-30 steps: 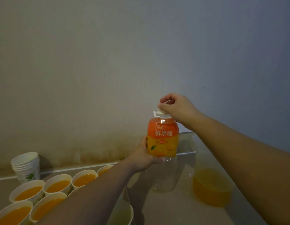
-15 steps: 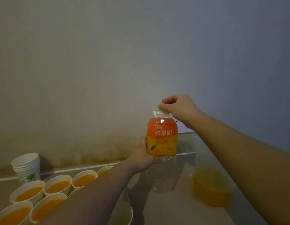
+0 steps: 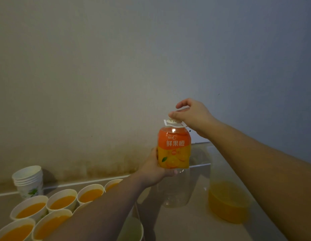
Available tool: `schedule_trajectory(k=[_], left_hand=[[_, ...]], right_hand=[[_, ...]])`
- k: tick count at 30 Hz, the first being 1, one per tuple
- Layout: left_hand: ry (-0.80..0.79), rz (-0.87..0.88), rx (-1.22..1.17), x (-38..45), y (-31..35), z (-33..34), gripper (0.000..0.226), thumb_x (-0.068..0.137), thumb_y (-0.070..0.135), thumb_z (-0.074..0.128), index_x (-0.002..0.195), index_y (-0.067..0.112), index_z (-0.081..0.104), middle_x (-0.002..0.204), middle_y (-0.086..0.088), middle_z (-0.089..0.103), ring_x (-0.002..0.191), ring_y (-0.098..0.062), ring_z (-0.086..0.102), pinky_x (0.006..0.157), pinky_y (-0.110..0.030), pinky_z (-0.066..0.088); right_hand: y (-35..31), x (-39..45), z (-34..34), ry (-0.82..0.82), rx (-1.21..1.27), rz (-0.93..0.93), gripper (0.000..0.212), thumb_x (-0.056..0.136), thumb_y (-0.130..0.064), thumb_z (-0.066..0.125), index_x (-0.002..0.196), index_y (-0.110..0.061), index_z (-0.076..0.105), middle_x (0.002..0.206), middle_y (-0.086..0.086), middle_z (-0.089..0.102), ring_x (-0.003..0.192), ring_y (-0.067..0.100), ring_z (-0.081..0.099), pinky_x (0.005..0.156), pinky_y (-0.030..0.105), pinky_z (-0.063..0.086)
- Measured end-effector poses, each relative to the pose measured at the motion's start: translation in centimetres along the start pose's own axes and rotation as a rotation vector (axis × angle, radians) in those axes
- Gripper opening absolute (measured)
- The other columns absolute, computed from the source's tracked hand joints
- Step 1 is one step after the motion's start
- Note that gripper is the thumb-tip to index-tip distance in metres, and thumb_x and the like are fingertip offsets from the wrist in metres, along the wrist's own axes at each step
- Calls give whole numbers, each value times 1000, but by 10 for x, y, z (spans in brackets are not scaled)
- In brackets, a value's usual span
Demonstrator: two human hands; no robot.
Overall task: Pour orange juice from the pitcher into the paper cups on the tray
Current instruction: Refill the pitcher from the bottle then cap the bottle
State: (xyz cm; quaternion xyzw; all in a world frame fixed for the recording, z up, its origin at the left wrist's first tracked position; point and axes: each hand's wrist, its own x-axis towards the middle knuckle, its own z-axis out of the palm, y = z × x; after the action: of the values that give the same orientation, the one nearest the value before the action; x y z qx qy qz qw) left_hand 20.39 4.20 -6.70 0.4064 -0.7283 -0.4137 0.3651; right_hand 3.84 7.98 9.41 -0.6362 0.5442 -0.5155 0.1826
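Cups (image 3: 61, 200) of juice mostly full, one (image 3: 131, 229) seemingly empty. Left hand (image 3: 154, 168) wrapped round empty bottle (image 3: 174, 153), right hand (image 3: 189, 113) pinching its cap (image 3: 171, 120). Pitcher (image 3: 228, 197) part full.

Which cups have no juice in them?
The stacked paper cups by the wall, far left, nested together and dry. The cups in front hold orange juice.

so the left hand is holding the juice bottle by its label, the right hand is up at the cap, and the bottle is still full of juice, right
Not quite. In the head view the juice bottle looks empty: its clear lower part shows no orange liquid. The rest holds: the left hand grips it at the label and the right hand is at the cap.
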Motion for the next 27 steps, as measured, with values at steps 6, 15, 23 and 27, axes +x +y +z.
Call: schedule_trajectory(k=[6, 15, 23, 27], left_hand=[[-12, 4, -5, -2, 5, 2, 110, 57, 40, 95, 145, 42, 28, 132, 9, 59, 123, -18, 59, 103, -50, 53], [-27, 8, -19, -1, 4, 1, 115, 58, 36, 96, 149, 38, 27, 133, 8, 59, 122, -16, 60, 103, -47, 53], [-33, 3, -38, 2, 2, 0, 109, 65, 29, 96, 145, 41, 24, 133, 8, 57, 121, -17, 59, 99, -45, 56], [-27, 12, -47, 3, 2, 0, 110, 67, 25, 96, 149, 37, 25, 133, 7, 58, 121, -17, 59, 98, -42, 56]], right_hand=[[5, -4, 1, -16, 23, -22, 29, 91, -34, 71, 113, -32, 54, 110, -7, 64, 92, 13, 65, 73, 31, 56], [2, -2, 1, -40, 75, -19, 28, 89, -26, 74, 108, -31, 54, 105, -4, 64, 90, 15, 66, 72, 28, 56], [9, -4, -1, -107, 132, -4, 27, 98, -24, 62, 123, -32, 55, 121, -1, 62, 99, 15, 65, 77, 27, 56], [5, -2, -5, -109, 98, -26, 31, 94, -22, 68, 121, -27, 53, 108, -5, 66, 91, 12, 67, 67, 22, 52]])
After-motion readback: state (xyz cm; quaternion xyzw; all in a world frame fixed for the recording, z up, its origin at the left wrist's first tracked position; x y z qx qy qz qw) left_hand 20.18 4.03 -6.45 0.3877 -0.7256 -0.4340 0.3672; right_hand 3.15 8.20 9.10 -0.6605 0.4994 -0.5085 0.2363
